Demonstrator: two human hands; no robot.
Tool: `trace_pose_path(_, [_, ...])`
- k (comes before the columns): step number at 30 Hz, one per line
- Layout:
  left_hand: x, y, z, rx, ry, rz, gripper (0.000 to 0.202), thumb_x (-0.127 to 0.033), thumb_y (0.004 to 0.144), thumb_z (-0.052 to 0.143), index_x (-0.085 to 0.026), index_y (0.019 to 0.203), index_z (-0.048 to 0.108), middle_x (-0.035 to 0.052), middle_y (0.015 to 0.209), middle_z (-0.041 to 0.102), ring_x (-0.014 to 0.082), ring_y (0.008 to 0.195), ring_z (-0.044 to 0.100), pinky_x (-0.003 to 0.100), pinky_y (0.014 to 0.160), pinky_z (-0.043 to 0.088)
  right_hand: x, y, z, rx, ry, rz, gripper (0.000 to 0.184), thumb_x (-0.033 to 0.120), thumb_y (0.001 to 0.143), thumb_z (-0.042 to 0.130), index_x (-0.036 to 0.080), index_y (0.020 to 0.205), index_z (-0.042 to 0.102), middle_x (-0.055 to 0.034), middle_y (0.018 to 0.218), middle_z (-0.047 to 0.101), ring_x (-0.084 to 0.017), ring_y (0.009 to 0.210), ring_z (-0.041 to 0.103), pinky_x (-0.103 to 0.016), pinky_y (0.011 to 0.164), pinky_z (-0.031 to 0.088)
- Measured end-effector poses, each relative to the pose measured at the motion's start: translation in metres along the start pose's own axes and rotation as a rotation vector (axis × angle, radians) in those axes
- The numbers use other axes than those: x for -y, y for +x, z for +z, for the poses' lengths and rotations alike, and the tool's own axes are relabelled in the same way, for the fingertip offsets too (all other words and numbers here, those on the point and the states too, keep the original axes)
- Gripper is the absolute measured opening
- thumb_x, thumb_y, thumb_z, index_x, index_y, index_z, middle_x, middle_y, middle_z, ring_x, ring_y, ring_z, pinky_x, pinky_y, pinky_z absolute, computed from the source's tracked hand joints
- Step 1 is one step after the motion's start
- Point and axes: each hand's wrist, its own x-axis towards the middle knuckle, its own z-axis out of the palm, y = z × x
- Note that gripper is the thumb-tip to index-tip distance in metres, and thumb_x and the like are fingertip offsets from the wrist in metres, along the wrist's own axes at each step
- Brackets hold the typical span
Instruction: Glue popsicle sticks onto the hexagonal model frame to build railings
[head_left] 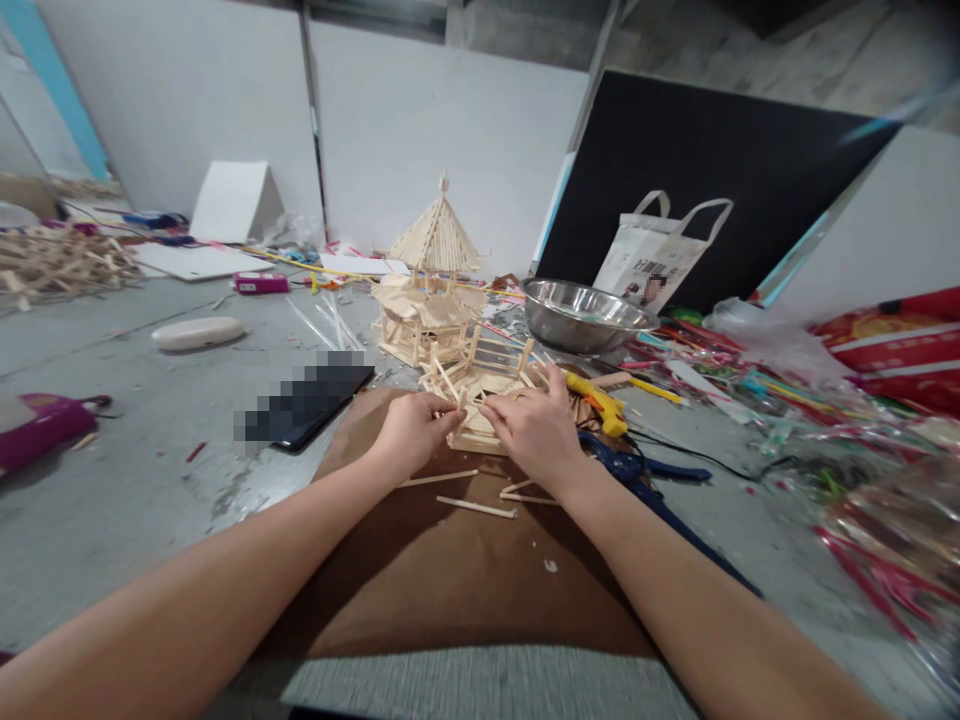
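Note:
My left hand [411, 428] and my right hand [534, 425] are both closed in a pinch on a small wooden stick frame [480, 385] that rests at the far edge of a brown paper sheet [427, 570]. The fingertips of both hands meet near the frame's front edge. Behind it stands a stick-built pagoda model [431, 275] with a pointed roof. Three loose sticks [476, 507] lie on the brown paper just below my hands.
A steel bowl [581, 315] sits right of the pagoda. A yellow glue gun [600, 405] and dark cable lie by my right hand. A black phone [315, 405] lies to the left. Coloured packaging clutters the right side; a stick pile [60, 260] is at far left.

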Motion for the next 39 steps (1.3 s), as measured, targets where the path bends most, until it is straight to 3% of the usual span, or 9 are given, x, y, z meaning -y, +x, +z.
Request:
trace_pose_path(5, [0.001,0.0,0.0,0.0,-0.012,-0.002,0.027,-0.034,0.071,0.048,-0.015,0.065,0.067,-0.0004,0.05,0.057,0.0106,0.051,0.049,0.02,0.05,0.031,0.002,-0.001,-0.001,-0.016,0.042,0.013,0.024,0.032,0.081,0.042,0.021,0.079,0.063,-0.0011,0.07,0.066,-0.015,0.074,0.057,-0.045,0.095,0.009])
trace_pose_path(10, [0.001,0.0,0.0,0.006,0.004,0.011,0.027,-0.032,0.072,0.047,-0.016,0.064,0.067,-0.0002,0.048,0.057,0.0114,0.051,0.05,0.02,0.051,0.031,-0.009,0.003,-0.012,-0.144,0.146,0.089,0.02,0.033,0.079,0.045,0.021,0.084,0.062,-0.0012,0.08,0.067,-0.017,0.084,0.057,-0.045,0.096,0.012])
trace_pose_path(13, [-0.001,-0.001,-0.001,0.014,0.001,0.002,0.026,-0.031,0.072,0.047,-0.016,0.062,0.066,-0.0005,0.047,0.057,0.0117,0.052,0.051,0.02,0.052,0.032,-0.025,0.005,-0.026,-0.208,0.23,0.192,0.021,0.031,0.079,0.045,0.021,0.083,0.062,-0.0017,0.082,0.066,-0.017,0.081,0.057,-0.04,0.09,0.025])
trace_pose_path(16, [-0.002,-0.002,-0.002,0.011,0.006,0.018,0.026,-0.031,0.072,0.046,-0.017,0.061,0.065,-0.001,0.048,0.057,0.0119,0.053,0.051,0.02,0.052,0.033,-0.041,-0.001,-0.038,-0.228,0.344,0.295,0.024,0.031,0.079,0.043,0.019,0.083,0.063,-0.0032,0.079,0.066,-0.016,0.073,0.058,-0.028,0.071,0.04])
trace_pose_path(19, [-0.002,-0.002,-0.002,0.007,0.022,0.025,0.026,-0.031,0.072,0.046,-0.017,0.059,0.064,-0.0011,0.048,0.057,0.0122,0.055,0.052,0.02,0.053,0.033,-0.047,-0.017,-0.038,-0.171,0.431,0.41,0.024,0.032,0.077,0.044,0.017,0.08,0.063,-0.002,0.068,0.064,-0.012,0.058,0.056,-0.023,0.057,0.041])
trace_pose_path(26, [0.002,-0.002,-0.001,-0.014,0.055,0.064,0.026,-0.031,0.072,0.046,-0.018,0.061,0.065,-0.0006,0.062,0.062,0.0129,0.063,0.054,0.02,0.059,0.036,-0.045,-0.044,-0.018,-0.019,0.495,0.585,0.023,0.031,0.073,0.046,0.016,0.071,0.064,-0.0015,0.06,0.063,-0.012,0.05,0.052,-0.022,0.049,0.038])
trace_pose_path(33, [0.006,-0.002,0.0,-0.029,0.063,0.097,0.027,-0.032,0.073,0.044,-0.018,0.066,0.066,0.0005,0.076,0.065,0.0144,0.073,0.057,0.022,0.07,0.039,-0.039,-0.044,-0.016,0.088,0.499,0.49,0.027,0.03,0.073,0.044,0.016,0.071,0.067,-0.0007,0.056,0.062,-0.012,0.05,0.053,-0.022,0.047,0.037])
trace_pose_path(39, [0.008,-0.003,0.002,-0.052,0.058,0.104,0.026,-0.032,0.072,0.045,-0.019,0.073,0.067,0.0022,0.085,0.066,0.0148,0.078,0.057,0.022,0.074,0.04,-0.039,-0.046,-0.012,0.13,0.601,0.494,0.026,0.028,0.073,0.046,0.015,0.073,0.068,-0.0001,0.057,0.063,-0.013,0.052,0.055,-0.022,0.048,0.039])
